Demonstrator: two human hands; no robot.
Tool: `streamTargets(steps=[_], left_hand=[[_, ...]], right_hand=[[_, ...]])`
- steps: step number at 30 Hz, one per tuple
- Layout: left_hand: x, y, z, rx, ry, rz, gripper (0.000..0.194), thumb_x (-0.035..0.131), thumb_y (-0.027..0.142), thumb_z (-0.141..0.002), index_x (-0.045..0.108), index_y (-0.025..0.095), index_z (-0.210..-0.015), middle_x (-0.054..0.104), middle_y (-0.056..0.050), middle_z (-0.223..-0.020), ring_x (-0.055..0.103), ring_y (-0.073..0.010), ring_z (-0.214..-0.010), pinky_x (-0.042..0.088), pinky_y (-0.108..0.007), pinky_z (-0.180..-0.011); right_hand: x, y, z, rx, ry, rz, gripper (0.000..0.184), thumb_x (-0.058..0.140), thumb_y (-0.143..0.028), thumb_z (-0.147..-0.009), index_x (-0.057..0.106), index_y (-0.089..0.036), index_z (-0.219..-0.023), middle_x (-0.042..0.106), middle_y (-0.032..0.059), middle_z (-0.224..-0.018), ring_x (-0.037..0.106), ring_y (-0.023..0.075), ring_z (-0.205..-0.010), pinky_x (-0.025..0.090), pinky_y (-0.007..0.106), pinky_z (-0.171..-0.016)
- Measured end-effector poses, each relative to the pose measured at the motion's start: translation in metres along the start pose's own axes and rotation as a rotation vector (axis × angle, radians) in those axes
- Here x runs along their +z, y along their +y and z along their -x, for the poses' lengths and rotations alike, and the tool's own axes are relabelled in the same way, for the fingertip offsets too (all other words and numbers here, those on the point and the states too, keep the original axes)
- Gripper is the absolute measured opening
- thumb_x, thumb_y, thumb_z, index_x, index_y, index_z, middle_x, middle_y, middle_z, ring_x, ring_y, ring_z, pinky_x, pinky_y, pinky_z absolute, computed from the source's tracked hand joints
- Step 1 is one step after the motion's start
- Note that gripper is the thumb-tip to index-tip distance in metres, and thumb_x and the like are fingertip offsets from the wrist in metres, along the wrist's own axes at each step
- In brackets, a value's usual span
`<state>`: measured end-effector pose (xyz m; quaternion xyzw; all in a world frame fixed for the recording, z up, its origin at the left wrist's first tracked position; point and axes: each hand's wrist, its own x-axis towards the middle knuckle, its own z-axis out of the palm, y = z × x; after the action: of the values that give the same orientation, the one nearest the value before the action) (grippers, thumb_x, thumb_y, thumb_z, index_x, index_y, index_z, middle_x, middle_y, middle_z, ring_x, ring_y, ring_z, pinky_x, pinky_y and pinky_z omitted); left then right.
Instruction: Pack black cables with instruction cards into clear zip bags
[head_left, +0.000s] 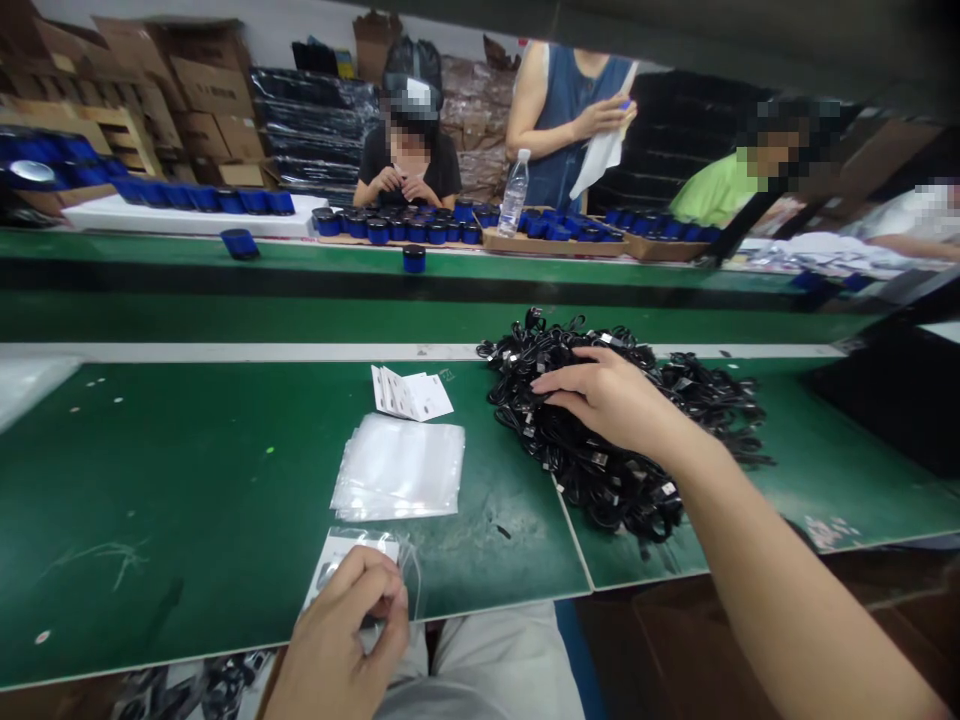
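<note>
At the front edge of the green table, my left hand (352, 625) is closed on a clear plastic bag (409, 575) with a white printed leaflet (326, 560) in it. My right hand (592, 390) reaches over a heap of black USB cables (615, 480), its fingers apart and touching the heap; no cable is lifted in it. Between the hands lies a stack of clear plastic bags (401, 465). Just behind that stack are folded white leaflets (412, 393), some partly opened.
Across the line, blue-and-black round items (414, 259) stand in rows near a water bottle (514, 195). Several people work there, one (574, 120) standing with a white cloth. A black box (892, 370) is at the right. Plastic sheeting (34, 385) lies at far left.
</note>
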<state>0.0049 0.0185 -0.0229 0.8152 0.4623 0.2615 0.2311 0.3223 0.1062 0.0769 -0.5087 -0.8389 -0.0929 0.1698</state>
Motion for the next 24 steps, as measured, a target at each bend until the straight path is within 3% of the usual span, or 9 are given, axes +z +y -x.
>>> streamTargets(steps=[2, 5, 9, 12, 16, 19, 21, 24], left_hand=[[0.000, 0.000, 0.001, 0.010, -0.004, -0.003, 0.019, 0.043, 0.016, -0.086, 0.048, 0.022, -0.068, 0.058, 0.002, -0.077, 0.060, -0.0101, -0.060, 0.051, -0.018, -0.057], [0.000, -0.001, 0.002, 0.021, -0.011, -0.002, 0.019, 0.042, 0.015, -0.086, 0.047, 0.022, -0.070, 0.056, 0.002, -0.078, 0.060, -0.0097, -0.061, 0.051, -0.018, -0.058], [0.001, -0.005, 0.004, 0.007, -0.030, -0.003, 0.016, 0.043, 0.013, -0.086, 0.047, 0.022, -0.073, 0.056, 0.002, -0.079, 0.060, -0.0100, -0.063, 0.050, -0.018, -0.060], [0.002, -0.007, 0.004, 0.004, -0.039, 0.006, 0.017, 0.043, 0.013, -0.086, 0.046, 0.022, -0.072, 0.055, 0.002, -0.078, 0.059, -0.0100, -0.063, 0.050, -0.019, -0.060], [0.003, -0.006, 0.005, -0.009, -0.029, 0.026, 0.016, 0.042, 0.014, -0.085, 0.046, 0.023, -0.072, 0.055, 0.003, -0.077, 0.059, -0.0099, -0.062, 0.049, -0.018, -0.059], [0.004, -0.005, 0.005, -0.044, -0.013, 0.040, 0.017, 0.042, 0.014, -0.085, 0.046, 0.023, -0.072, 0.056, 0.003, -0.079, 0.059, -0.0100, -0.063, 0.049, -0.019, -0.061], [0.005, -0.005, 0.005, -0.037, -0.012, 0.046, 0.016, 0.043, 0.014, -0.085, 0.046, 0.023, -0.071, 0.056, 0.003, -0.078, 0.058, -0.0099, -0.062, 0.049, -0.018, -0.059], [0.006, -0.003, 0.005, -0.066, 0.002, 0.091, 0.016, 0.042, 0.015, -0.085, 0.046, 0.023, -0.071, 0.055, 0.004, -0.077, 0.057, -0.0099, -0.061, 0.048, -0.019, -0.060]], right_hand=[[0.009, -0.012, -0.002, -0.054, -0.027, -0.004, 0.021, 0.053, -0.013, -0.087, 0.072, -0.021, -0.088, 0.075, 0.0028, -0.092, 0.068, 0.0227, -0.085, 0.037, 0.049, -0.097], [0.027, -0.034, -0.003, -0.180, -0.128, -0.041, 0.021, 0.059, -0.009, -0.084, 0.072, -0.023, -0.075, 0.075, -0.0003, -0.077, 0.066, 0.0190, -0.080, 0.041, 0.040, -0.090], [0.037, -0.052, -0.001, -0.200, -0.176, -0.081, 0.018, 0.055, -0.008, -0.087, 0.071, -0.018, -0.091, 0.074, 0.0045, -0.088, 0.064, 0.0193, -0.085, 0.044, 0.034, -0.077], [0.033, -0.053, 0.000, -0.193, -0.221, -0.120, 0.017, 0.060, -0.009, -0.084, 0.070, -0.016, -0.096, 0.073, 0.0062, -0.092, 0.066, 0.0199, -0.087, 0.047, 0.033, -0.078], [0.022, -0.045, -0.002, -0.219, -0.296, -0.181, 0.033, 0.068, -0.011, -0.078, 0.065, -0.020, -0.110, 0.069, 0.0052, -0.108, 0.063, 0.0179, -0.098, 0.049, 0.028, -0.084], [0.017, -0.038, -0.003, -0.103, -0.309, -0.037, 0.036, 0.064, -0.014, -0.082, 0.061, -0.016, -0.118, 0.060, 0.0127, -0.124, 0.050, 0.0287, -0.119, 0.039, 0.045, -0.098], [0.017, -0.034, -0.004, -0.074, -0.379, 0.041, 0.030, 0.067, -0.013, -0.079, 0.066, -0.015, -0.110, 0.062, 0.0137, -0.121, 0.046, 0.0332, -0.122, 0.033, 0.052, -0.101], [0.017, -0.033, -0.010, -0.088, -0.479, 0.009, 0.009, 0.068, -0.016, -0.080, 0.071, -0.018, -0.088, 0.071, 0.0060, -0.102, 0.058, 0.0263, -0.109, 0.034, 0.045, -0.102]])
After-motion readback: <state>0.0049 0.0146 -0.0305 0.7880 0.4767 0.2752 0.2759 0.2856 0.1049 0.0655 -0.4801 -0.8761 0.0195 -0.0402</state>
